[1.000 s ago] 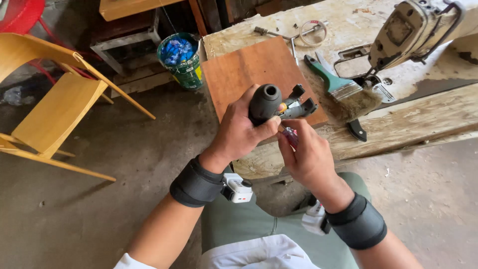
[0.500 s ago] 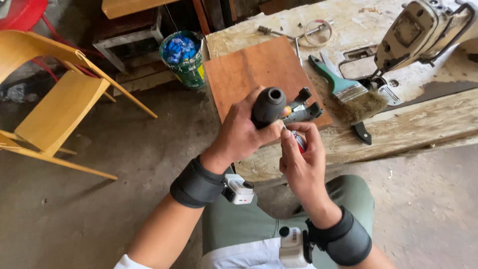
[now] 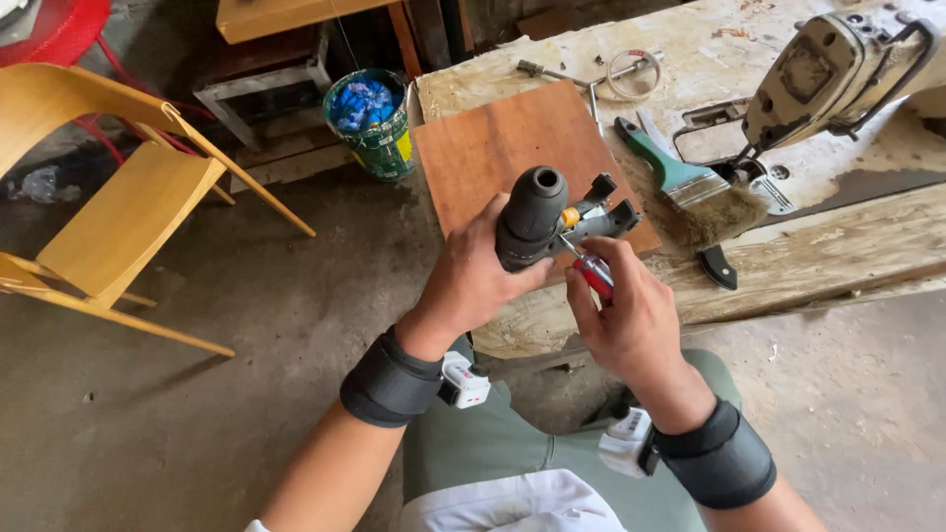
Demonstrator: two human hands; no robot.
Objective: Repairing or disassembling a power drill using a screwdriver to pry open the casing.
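**Screwdriver set on the tool, the screw work seems in the middle**

The left hand (image 3: 473, 286) holds one dark power tool (image 3: 540, 222), fingers wrapped closed around its body, the round nose pointing to 12 o'clock. The right hand (image 3: 631, 315) pinches one red-handled screwdriver (image 3: 589, 271) with fingers narrow; its tip touches the tool beside a small yellow part. The tool is above the person's lap, at 6 o'clock from the one brown board (image 3: 522, 148) on the workbench (image 3: 838, 256). I judge the screw is being turned now; no loose screw or removed cover is visible, so most work seems left.

Counted: one paintbrush (image 3: 690, 192) at 3 o'clock from the board, one green bucket (image 3: 372, 123) at 9 o'clock, one yellow chair (image 3: 118, 212) far at 9 o'clock
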